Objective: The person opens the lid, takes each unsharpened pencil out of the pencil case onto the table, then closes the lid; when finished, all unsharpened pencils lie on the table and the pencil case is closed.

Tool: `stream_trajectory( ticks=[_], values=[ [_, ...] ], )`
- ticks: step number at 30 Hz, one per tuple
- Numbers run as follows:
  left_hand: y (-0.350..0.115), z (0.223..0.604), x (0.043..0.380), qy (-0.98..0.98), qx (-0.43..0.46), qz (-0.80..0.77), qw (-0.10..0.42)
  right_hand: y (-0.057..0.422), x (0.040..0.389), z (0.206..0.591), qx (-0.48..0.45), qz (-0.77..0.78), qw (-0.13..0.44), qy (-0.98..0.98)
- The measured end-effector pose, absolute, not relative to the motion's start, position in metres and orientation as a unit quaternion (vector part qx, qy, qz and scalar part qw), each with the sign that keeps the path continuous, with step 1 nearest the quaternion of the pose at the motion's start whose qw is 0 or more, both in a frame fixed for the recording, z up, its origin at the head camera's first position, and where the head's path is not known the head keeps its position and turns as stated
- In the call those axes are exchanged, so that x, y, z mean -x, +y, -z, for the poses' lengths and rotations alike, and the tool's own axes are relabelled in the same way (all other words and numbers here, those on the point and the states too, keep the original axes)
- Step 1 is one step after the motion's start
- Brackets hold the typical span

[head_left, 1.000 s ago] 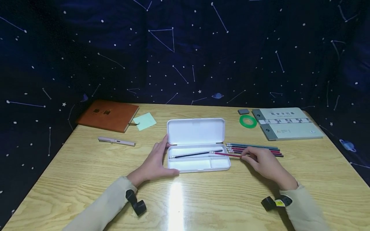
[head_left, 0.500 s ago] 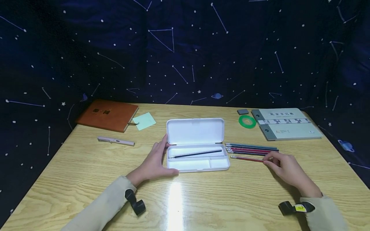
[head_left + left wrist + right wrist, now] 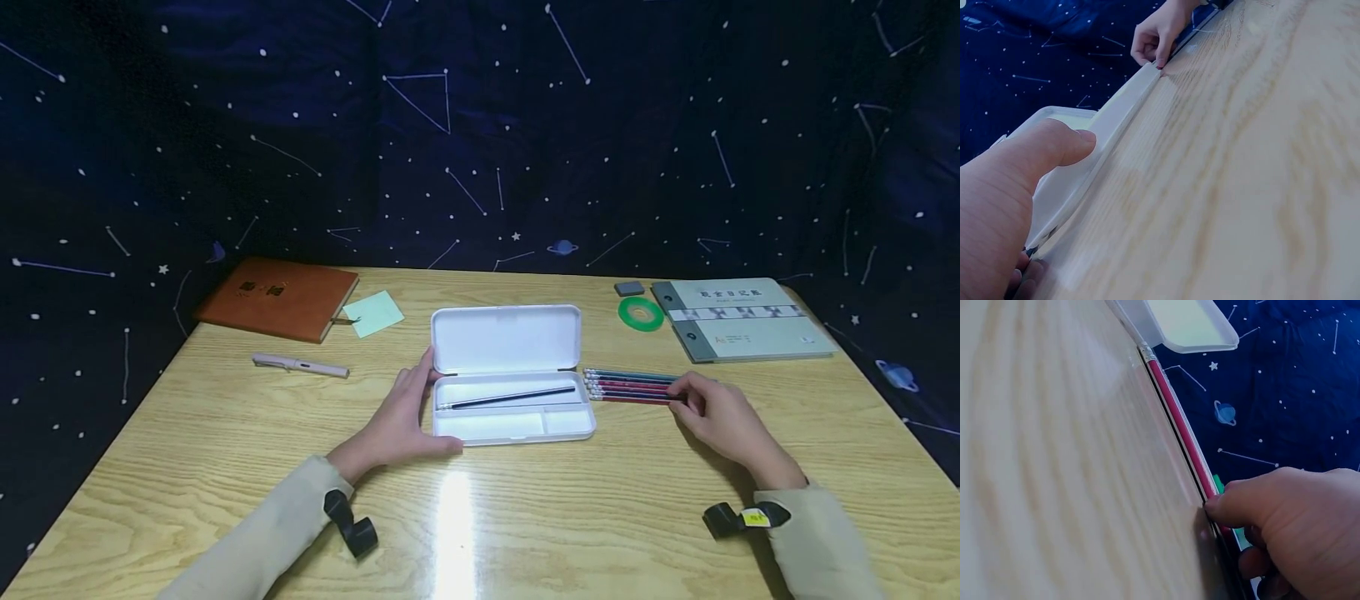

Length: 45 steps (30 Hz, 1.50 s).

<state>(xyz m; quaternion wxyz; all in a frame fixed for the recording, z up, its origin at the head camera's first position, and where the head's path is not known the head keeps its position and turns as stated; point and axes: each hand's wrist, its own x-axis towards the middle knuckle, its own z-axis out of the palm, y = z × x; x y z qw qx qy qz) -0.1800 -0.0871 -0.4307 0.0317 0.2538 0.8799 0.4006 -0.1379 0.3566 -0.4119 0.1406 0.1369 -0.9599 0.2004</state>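
Star-printed navy cloth backs your wooden table (image 3: 225, 433). Your left hand (image 3: 397, 425) lies with loose, straight fingers against the open white pencil case (image 3: 510, 379). Your right hand (image 3: 720, 417) seems to pinch the pencils (image 3: 626, 387) beside it. They are light, stiff and apt to roll, so grip mid-shaft. The writing on the grey booklet (image 3: 742, 321) is too small to read.

your white pencil case (image 3: 510, 375) lies open on the table, lid tipped back away from you, tray toward you. one black pencil (image 3: 508, 398) lies slightly slanted in the long rear compartment; the two front compartments hold nothing you can see. just right of the case, a row of pencils (image 3: 628, 387), red and bluish, lies side by side, metal-capped ends toward the case, touching one another.
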Motion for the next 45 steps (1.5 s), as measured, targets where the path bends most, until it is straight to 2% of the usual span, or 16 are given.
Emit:
stream_trajectory(
  ticks=[8,17,27,35,39,45],
  values=[
    [-0.088,0.432,0.181,0.879,-0.255,-0.402,0.029,0.337,0.152,0.401,-0.138,-0.22,0.096,-0.961],
    [-0.086,0.432,0.18,0.877,-0.257,-0.405,0.028,0.29,0.175,0.394,-0.159,-0.215,0.046,-0.963],
    [-0.086,0.43,0.18,0.881,-0.255,-0.398,0.029,0.244,0.186,0.392,-0.207,-0.254,-0.013,-0.945],
    [-0.087,0.43,0.18,0.882,-0.251,-0.397,0.034,0.212,0.191,0.39,-0.208,-0.167,-0.012,-0.964],
    [-0.087,0.43,0.18,0.882,-0.25,-0.398,0.037,0.198,0.193,0.389,-0.234,-0.166,-0.029,-0.957],
    [-0.087,0.431,0.18,0.883,-0.25,-0.395,0.035,0.186,0.195,0.388,-0.27,-0.15,-0.021,-0.951]
  ],
)
